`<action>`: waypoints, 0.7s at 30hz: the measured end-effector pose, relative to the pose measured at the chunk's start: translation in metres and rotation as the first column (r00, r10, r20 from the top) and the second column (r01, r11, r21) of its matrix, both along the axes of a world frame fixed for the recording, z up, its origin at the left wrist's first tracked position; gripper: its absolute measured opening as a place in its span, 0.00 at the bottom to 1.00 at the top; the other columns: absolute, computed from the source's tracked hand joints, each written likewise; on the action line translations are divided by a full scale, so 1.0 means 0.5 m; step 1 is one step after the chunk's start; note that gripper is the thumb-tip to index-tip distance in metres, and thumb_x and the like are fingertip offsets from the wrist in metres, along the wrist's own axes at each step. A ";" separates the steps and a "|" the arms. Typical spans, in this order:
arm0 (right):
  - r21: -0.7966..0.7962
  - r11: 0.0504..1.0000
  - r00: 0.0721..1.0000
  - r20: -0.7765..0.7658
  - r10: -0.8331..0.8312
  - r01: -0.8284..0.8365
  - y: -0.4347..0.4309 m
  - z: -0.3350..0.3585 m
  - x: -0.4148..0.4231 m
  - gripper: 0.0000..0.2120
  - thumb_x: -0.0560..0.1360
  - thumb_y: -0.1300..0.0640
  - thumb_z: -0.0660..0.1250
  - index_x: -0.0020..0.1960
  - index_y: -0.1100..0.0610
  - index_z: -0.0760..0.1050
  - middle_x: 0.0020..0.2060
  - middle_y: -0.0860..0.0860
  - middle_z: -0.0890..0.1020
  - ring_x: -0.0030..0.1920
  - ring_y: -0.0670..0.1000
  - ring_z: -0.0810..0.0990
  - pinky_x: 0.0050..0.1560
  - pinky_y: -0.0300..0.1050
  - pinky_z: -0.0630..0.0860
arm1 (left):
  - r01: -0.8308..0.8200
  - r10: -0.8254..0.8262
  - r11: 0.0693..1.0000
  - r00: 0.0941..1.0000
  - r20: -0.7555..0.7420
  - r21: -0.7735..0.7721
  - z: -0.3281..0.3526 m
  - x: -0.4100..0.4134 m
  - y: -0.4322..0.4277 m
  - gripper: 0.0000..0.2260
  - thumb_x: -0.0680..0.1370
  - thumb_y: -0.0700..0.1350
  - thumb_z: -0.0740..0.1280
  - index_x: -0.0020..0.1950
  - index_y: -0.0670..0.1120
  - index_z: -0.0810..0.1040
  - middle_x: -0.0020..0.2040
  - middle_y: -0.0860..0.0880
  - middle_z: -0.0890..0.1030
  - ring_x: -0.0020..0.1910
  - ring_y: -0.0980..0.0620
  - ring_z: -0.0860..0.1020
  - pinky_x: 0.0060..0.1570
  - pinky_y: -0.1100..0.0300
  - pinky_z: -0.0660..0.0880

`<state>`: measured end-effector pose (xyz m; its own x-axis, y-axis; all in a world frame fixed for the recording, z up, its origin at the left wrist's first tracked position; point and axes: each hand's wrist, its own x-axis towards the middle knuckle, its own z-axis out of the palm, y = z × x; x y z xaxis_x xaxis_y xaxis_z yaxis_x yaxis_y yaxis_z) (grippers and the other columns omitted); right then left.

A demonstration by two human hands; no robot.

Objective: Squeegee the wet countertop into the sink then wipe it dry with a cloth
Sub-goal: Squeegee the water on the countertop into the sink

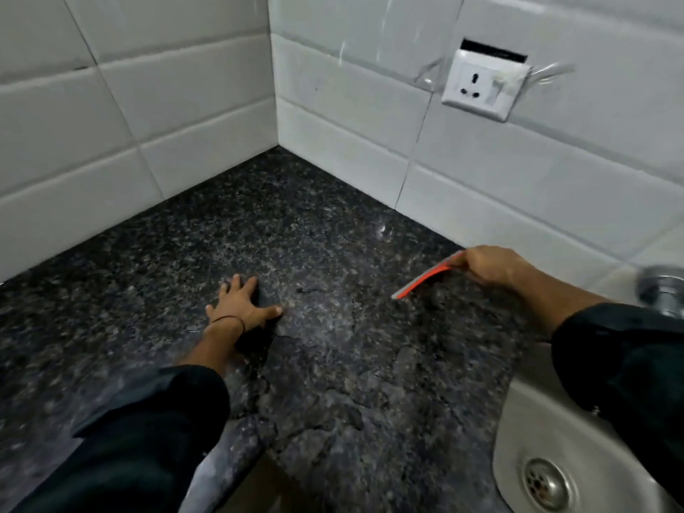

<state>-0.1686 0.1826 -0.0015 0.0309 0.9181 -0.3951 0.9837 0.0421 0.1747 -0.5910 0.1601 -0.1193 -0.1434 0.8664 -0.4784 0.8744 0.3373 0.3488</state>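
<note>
We are leaning over the dark speckled granite countertop (314,224), which is filling most of the view and running back into a corner of white tiled wall (148,105); a white socket plate (481,85) is sitting on the right-hand wall. At the lower right the steel sink (518,420) is showing its rim and drain (547,485), with a blurred tap (662,290) above it. Water is lying in a film with ragged edges between our arms and the sink. Our left hand (242,303) is resting flat on the stone, fingers spread, bracing us. Our right hand (492,266) is closing around the handle of the orange squeegee (429,275), fingers curled tight on it (the handle itself is hidden in the grip). The blade is sticking out to the left of those fingers, its long axis slanting from upper right to lower left, tip down near the stone. The sink is lying behind and below that hand, so we judge the pull should be coming toward us and rightward, with the right arm plainly the nearer one. No cloth is showing
</note>
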 end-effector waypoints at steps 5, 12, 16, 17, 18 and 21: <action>0.081 0.995 0.998 -0.026 -0.054 0.056 -0.060 0.025 0.030 0.20 0.76 0.55 0.63 0.66 0.45 0.75 0.60 0.54 0.80 0.59 0.58 0.79 0.56 0.49 0.77 | -0.043 0.025 0.975 0.996 0.083 0.217 -0.008 -0.014 -0.076 0.31 0.79 0.58 0.64 0.79 0.52 0.60 0.80 0.47 0.55 0.78 0.43 0.56 0.75 0.41 0.57; 0.193 0.936 0.897 -0.281 0.341 -0.295 -0.094 0.028 -0.192 0.24 0.74 0.58 0.66 0.66 0.38 0.74 0.60 0.50 0.81 0.59 0.57 0.80 0.56 0.47 0.75 | -0.281 0.219 0.861 0.957 0.188 0.424 0.006 -0.049 -0.288 0.25 0.80 0.50 0.65 0.76 0.48 0.67 0.79 0.45 0.60 0.78 0.43 0.57 0.74 0.39 0.55; 0.148 0.805 0.736 -0.337 0.587 -0.574 -0.140 0.011 -0.407 0.25 0.76 0.61 0.65 0.71 0.44 0.73 0.59 0.55 0.79 0.60 0.58 0.77 0.54 0.48 0.72 | -0.439 0.466 0.786 0.884 0.050 0.435 0.005 -0.108 -0.453 0.24 0.78 0.50 0.65 0.73 0.45 0.69 0.77 0.43 0.62 0.76 0.41 0.59 0.70 0.37 0.59; 0.141 0.771 0.701 -0.338 0.627 -0.621 -0.151 0.003 -0.463 0.25 0.76 0.60 0.65 0.71 0.44 0.72 0.60 0.55 0.78 0.61 0.58 0.77 0.54 0.49 0.71 | -0.483 0.534 0.777 0.845 -0.015 0.404 0.000 -0.125 -0.498 0.25 0.78 0.51 0.65 0.73 0.45 0.68 0.77 0.43 0.62 0.76 0.40 0.58 0.70 0.36 0.60; 0.136 0.737 0.668 -0.336 0.664 -0.662 -0.158 -0.011 -0.514 0.26 0.76 0.60 0.64 0.72 0.43 0.71 0.61 0.54 0.77 0.62 0.58 0.76 0.55 0.50 0.72 | -0.537 0.597 0.763 0.799 -0.073 0.360 -0.005 -0.139 -0.537 0.27 0.78 0.53 0.64 0.74 0.45 0.66 0.78 0.42 0.60 0.76 0.40 0.56 0.70 0.35 0.58; 0.144 0.664 0.587 -0.358 0.726 -0.733 -0.187 -0.045 -0.665 0.25 0.75 0.58 0.65 0.70 0.41 0.72 0.62 0.53 0.77 0.62 0.58 0.77 0.56 0.51 0.74 | -0.682 0.723 0.689 0.672 -0.163 0.246 -0.019 -0.176 -0.634 0.33 0.78 0.56 0.63 0.78 0.42 0.57 0.80 0.40 0.52 0.78 0.39 0.49 0.72 0.35 0.51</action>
<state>-0.5009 0.0893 -0.0242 -0.7905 0.5620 -0.2437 0.6067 0.7731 -0.1850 -0.6791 -0.1567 -0.1289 -0.8257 0.5192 -0.2208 0.4584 0.8455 0.2740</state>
